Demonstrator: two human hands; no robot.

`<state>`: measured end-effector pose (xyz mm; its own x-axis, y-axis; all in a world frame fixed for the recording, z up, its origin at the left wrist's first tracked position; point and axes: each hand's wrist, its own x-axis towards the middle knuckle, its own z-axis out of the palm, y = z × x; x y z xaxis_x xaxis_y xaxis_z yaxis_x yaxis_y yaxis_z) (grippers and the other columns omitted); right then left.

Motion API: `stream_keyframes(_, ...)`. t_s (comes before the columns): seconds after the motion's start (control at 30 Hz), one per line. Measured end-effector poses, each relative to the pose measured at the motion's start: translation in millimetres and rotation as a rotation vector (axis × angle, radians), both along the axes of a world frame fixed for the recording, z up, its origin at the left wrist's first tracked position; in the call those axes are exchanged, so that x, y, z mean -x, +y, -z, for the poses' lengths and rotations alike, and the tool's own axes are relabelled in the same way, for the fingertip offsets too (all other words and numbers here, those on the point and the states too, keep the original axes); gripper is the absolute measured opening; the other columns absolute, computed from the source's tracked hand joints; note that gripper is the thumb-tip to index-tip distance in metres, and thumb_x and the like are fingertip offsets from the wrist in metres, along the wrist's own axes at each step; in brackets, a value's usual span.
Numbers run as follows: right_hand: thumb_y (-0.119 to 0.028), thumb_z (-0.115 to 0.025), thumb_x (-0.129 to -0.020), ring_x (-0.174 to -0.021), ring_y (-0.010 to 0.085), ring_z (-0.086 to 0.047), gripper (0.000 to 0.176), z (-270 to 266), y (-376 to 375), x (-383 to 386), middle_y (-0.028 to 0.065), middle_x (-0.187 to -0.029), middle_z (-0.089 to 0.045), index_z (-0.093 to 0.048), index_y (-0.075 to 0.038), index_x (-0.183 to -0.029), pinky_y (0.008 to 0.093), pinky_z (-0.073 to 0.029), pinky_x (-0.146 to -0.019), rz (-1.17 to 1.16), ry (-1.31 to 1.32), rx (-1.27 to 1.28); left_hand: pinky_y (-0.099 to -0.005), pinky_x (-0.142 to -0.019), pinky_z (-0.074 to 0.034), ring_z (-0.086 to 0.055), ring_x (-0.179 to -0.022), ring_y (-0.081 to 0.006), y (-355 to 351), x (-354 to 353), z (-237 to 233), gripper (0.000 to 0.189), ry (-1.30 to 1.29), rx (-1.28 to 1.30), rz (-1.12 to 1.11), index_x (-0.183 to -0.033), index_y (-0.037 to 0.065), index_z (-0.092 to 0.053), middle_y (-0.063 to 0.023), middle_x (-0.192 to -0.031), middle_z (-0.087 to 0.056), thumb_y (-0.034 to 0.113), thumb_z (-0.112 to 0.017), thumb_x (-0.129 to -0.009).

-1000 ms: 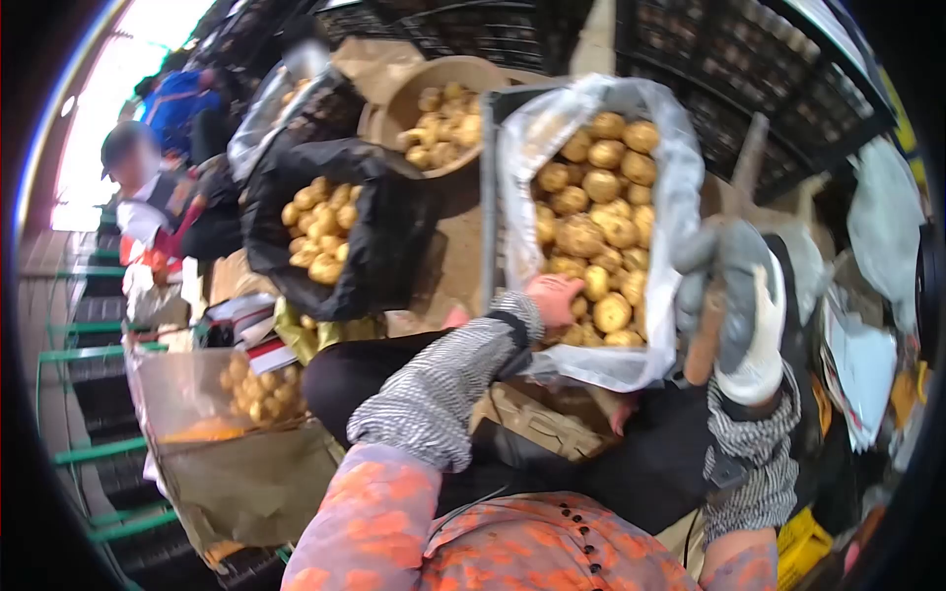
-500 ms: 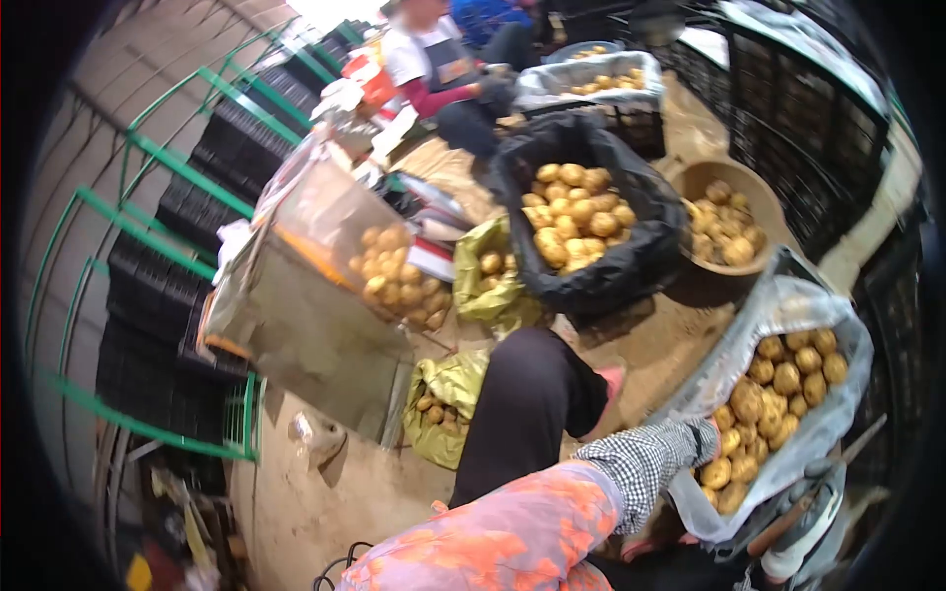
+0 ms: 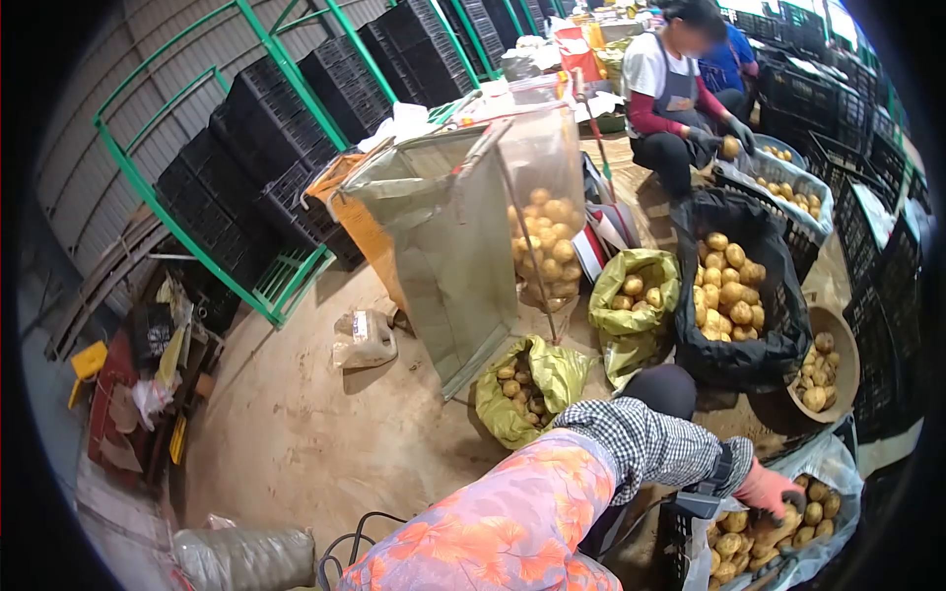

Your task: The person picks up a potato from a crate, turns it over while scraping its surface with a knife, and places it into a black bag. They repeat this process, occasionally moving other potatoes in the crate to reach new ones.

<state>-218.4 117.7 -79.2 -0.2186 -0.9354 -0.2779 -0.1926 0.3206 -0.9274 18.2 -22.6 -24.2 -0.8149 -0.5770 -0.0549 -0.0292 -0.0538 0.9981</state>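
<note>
The left hand (image 3: 770,490), in an orange glove, is low at 5 o'clock in the view, pressed down onto a heap of potatoes (image 3: 814,513). The potatoes lie directly under the fingers (image 3: 791,508) and spread out from them toward 3 and 7 o'clock. The fingers curl downward against the heap, but I cannot tell whether they are closed around a potato or only resting on top.

The arm comes in from 7 o'clock. It has a floral sleeve at the shoulder and a checked oversleeve at the forearm, and it bends at the elbow so the wrist slopes down toward 4 o'clock with the back of the hand up.

The potatoes are small, round, pale yellow and dusty. They are packed in a clear liner (image 3: 838,465) inside a black crate (image 3: 673,532).

From the hand, a black bag (image 3: 734,360) full of potatoes stands at 12 o'clock, with a brown bowl (image 3: 845,347) of potatoes at 1 o'clock. Two green bags (image 3: 552,379) of potatoes lie at 10 o'clock. Far off at 12 o'clock another person (image 3: 670,94) crouches over a lined crate.
</note>
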Motion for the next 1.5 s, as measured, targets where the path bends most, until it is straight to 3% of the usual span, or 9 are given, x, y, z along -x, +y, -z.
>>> stream_keyframes(0.17,-0.024,-0.049,-0.096,-0.101,0.0318,-0.057,0.043,174.4,-16.4,95.8,0.0220,-0.123,-0.052,-0.045,0.002,-0.129,0.0409,-0.048,-0.086,-0.676,1.013,0.592,-0.0329,-0.088,-0.042,-0.052,-0.100,-0.0195,-47.3,-3.1,-14.8,0.054,0.389,-0.034,-0.146,-0.125,0.004,-0.047,-0.0110,-0.108,-0.059,0.015,-0.065,-0.075)
stream_keyframes(0.27,-0.019,-0.047,-0.096,-0.107,0.0303,-0.055,0.041,-32.8,-8.3,-74.5,0.0231,-0.126,-0.050,-0.043,0.003,-0.131,0.0389,-0.047,-0.089,0.119,-0.384,-0.211,-0.0338,-0.089,-0.041,-0.051,-0.101,-0.0205,-53.2,2.9,2.9,0.053,0.425,-0.257,-0.300,-0.123,0.002,-0.046,-0.0106,-0.110,-0.057,0.016,-0.067,-0.077)
stream_keyframes(0.43,-0.024,-0.047,-0.095,-0.103,0.0258,-0.056,0.043,-46.4,-28.9,-86.6,0.0176,-0.120,-0.054,-0.043,0.001,-0.131,0.0367,-0.047,-0.086,0.209,-0.370,-0.104,-0.0359,-0.090,-0.040,-0.049,-0.099,-0.0240,-41.1,51.8,44.7,0.060,0.323,-0.429,-0.429,-0.132,0.008,-0.040,-0.0169,-0.114,-0.054,0.020,-0.068,-0.080)
stream_keyframes(0.47,-0.025,-0.047,-0.095,-0.103,0.0249,-0.056,0.044,-44.8,-34.5,-85.0,0.0165,-0.118,-0.054,-0.043,0.000,-0.131,0.0363,-0.047,-0.086,0.203,-0.375,-0.077,-0.0358,-0.079,-0.043,-0.042,-0.072,-0.0210,-44.4,72.2,55.4,0.029,0.343,-0.201,-0.431,-0.115,0.007,-0.048,-0.0063,-0.081,-0.045,0.028,-0.048,-0.095)
stream_keyframes(0.77,-0.028,-0.043,-0.096,-0.096,0.0197,-0.060,0.039,-64.6,-18.5,-20.2,0.0076,-0.113,-0.061,-0.050,-0.003,-0.125,0.0315,-0.048,-0.085,-0.002,-0.798,0.283,-0.0328,-0.087,-0.044,-0.050,-0.108,-0.0241,-1.2,55.0,-4.2,0.085,0.326,-0.367,-0.312,-0.149,0.016,-0.016,-0.0153,-0.133,-0.043,0.009,-0.059,-0.075)
stream_keyframes(0.87,-0.031,-0.050,-0.095,-0.073,0.0161,-0.058,0.025,-66.7,1.9,-44.1,0.0042,-0.084,-0.057,-0.052,-0.008,-0.103,0.0328,-0.050,-0.064,0.314,-0.292,0.297,-0.0316,-0.103,-0.034,-0.038,-0.126,-0.0176,16.2,25.5,-54.0,0.090,0.311,-0.497,-0.135,-0.148,0.006,-0.010,-0.0110,-0.140,-0.036,-0.002,-0.063,-0.075)
stream_keyframes(1.2,-0.030,-0.053,-0.095,-0.066,0.0104,-0.055,0.027,-96.7,5.1,-53.3,0.0033,-0.076,-0.057,-0.053,-0.003,-0.094,0.0242,-0.046,-0.060,0.218,-0.610,0.092,-0.0306,-0.100,-0.037,-0.042,-0.120,-0.0177,15.9,34.1,-41.1,0.081,0.063,0.221,0.043,-0.136,0.008,-0.034,-0.0082,-0.127,-0.043,-0.005,-0.069,-0.065)
stream_keyframes(1.37,-0.035,-0.052,-0.095,-0.062,0.0088,-0.052,0.032,-94.2,12.8,-49.7,0.0020,-0.072,-0.056,-0.055,-0.004,-0.090,0.0238,-0.044,-0.057,0.218,-0.613,0.175,-0.0285,-0.095,-0.042,-0.044,-0.117,-0.0145,28.6,33.9,-54.4,0.082,0.027,-0.501,0.032,-0.138,0.011,-0.033,-0.0047,-0.127,-0.041,-0.003,-0.070,-0.066)
stream_keyframes(1.5,-0.025,-0.058,-0.088,-0.060,0.0105,-0.054,0.025,-99.9,14.8,-46.9,0.0036,-0.066,-0.055,-0.053,-0.001,-0.090,0.0291,-0.044,-0.056,-0.050,0.296,0.426,-0.0254,-0.088,-0.045,-0.049,-0.111,-0.0128,31.8,33.6,-44.2,0.082,0.192,-0.473,-0.015,-0.139,0.013,-0.031,-0.0031,-0.125,-0.043,0.002,-0.073,-0.069)
